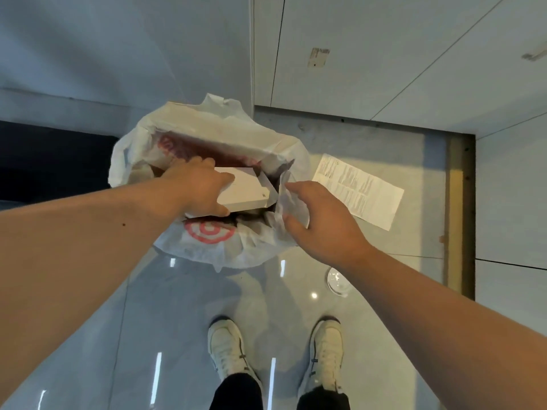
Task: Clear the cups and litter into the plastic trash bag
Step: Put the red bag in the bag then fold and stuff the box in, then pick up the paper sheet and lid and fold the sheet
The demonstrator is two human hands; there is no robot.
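A white plastic trash bag [207,241] with red rings printed on it stands open on the glossy floor in front of me. My left hand [196,187] grips a flat white box [251,189] and holds it inside the bag's mouth. My right hand [322,220] pinches the bag's right rim between thumb and fingers and holds it apart. A large pale box [216,128] fills the far side of the bag. A printed paper sheet [358,190] lies flat on the floor to the right of the bag. A clear plastic lid [337,281] lies on the floor below my right wrist.
My two white shoes [228,347] stand on the tiles just behind the bag. A dark low surface [44,161] is at the left. White cabinet panels [384,54] and a brown metal threshold strip [460,217] run along the right.
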